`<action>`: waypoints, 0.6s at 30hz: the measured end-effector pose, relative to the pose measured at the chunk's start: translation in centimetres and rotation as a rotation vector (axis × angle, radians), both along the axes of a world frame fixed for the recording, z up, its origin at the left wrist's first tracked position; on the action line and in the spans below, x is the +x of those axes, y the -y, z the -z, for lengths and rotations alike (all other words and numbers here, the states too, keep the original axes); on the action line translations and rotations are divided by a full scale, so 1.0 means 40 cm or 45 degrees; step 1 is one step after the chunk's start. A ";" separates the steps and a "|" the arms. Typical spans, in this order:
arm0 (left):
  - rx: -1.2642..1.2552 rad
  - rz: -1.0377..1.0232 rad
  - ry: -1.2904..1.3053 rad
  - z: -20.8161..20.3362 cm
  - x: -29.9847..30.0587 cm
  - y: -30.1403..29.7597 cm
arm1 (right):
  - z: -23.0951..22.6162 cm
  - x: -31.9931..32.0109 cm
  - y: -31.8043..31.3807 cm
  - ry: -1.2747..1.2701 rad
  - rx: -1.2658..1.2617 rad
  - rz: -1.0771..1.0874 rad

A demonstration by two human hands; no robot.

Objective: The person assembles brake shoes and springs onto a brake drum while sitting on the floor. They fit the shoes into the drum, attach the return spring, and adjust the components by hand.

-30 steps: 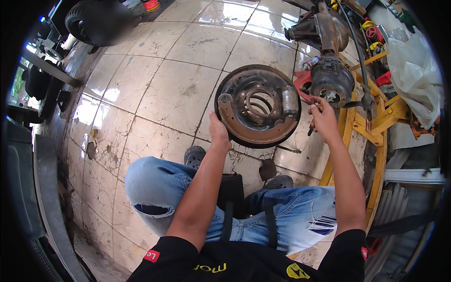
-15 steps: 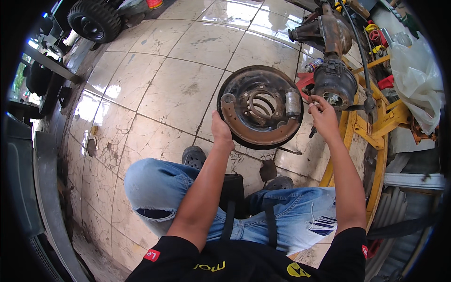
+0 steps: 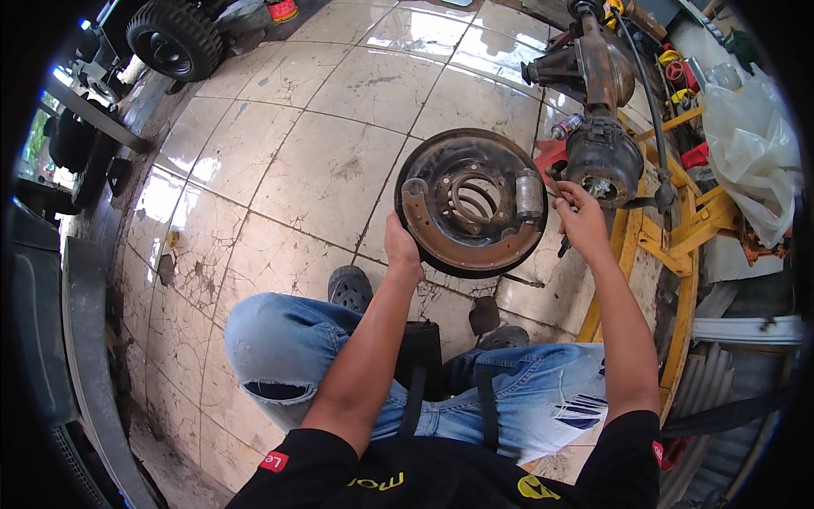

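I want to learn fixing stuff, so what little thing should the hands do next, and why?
Maybe bring the right hand a touch closer to the silver cylinder: it holds what looks like a thin dark tool right beside that part, and the left hand, at the lower-left rim of the round black plate, seems to be steadying it.

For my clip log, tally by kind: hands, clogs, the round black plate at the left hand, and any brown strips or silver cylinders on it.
Hands: 2 (left hand, right hand)
Clogs: 2 (left clog, right clog)
Round black plate: 1
Brown strip: 1
Silver cylinder: 1
Total: 7
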State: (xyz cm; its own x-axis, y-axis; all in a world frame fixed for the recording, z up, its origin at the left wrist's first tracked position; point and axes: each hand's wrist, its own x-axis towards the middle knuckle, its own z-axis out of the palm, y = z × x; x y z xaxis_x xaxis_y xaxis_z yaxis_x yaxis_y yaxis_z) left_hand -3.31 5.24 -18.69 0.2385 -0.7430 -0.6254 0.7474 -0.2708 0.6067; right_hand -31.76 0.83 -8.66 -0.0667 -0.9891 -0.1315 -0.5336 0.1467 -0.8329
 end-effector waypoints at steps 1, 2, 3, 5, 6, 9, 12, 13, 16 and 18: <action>-0.027 0.000 0.002 0.009 0.000 0.001 | 0.010 -0.007 0.006 -0.073 -0.050 -0.029; -0.053 0.002 0.004 0.018 -0.001 0.003 | 0.030 -0.018 0.013 -0.147 -0.099 -0.058; -0.049 -0.002 0.010 0.032 0.002 0.005 | 0.030 -0.010 0.015 -0.218 -0.148 -0.091; -0.041 -0.008 0.021 0.059 0.006 0.011 | 0.026 -0.003 0.008 -0.237 -0.195 -0.084; -0.048 -0.023 0.051 0.068 0.004 0.014 | 0.018 0.005 0.004 -0.248 -0.219 -0.077; -0.088 -0.038 0.116 0.095 0.000 0.023 | 0.007 0.018 -0.003 -0.263 -0.266 -0.033; -0.163 0.003 0.127 0.114 0.006 0.024 | 0.002 0.028 -0.007 -0.316 -0.328 -0.067; -0.183 0.014 0.124 0.113 0.006 0.024 | 0.007 0.021 -0.005 -0.335 -0.323 -0.091; -0.233 0.006 0.096 0.098 0.002 0.021 | 0.008 0.017 0.000 -0.369 -0.346 -0.107; -0.243 -0.023 0.097 0.090 0.001 0.019 | -0.007 0.025 -0.001 -0.364 -0.422 -0.038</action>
State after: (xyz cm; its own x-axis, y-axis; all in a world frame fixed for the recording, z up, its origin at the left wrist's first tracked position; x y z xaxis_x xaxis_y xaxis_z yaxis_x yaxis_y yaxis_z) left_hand -3.26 4.48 -22.28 0.2942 -0.8412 -0.4537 0.7013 -0.1325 0.7004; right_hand -30.75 0.86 -8.39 -0.0254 -0.9767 0.2133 -0.7495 -0.1226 -0.6506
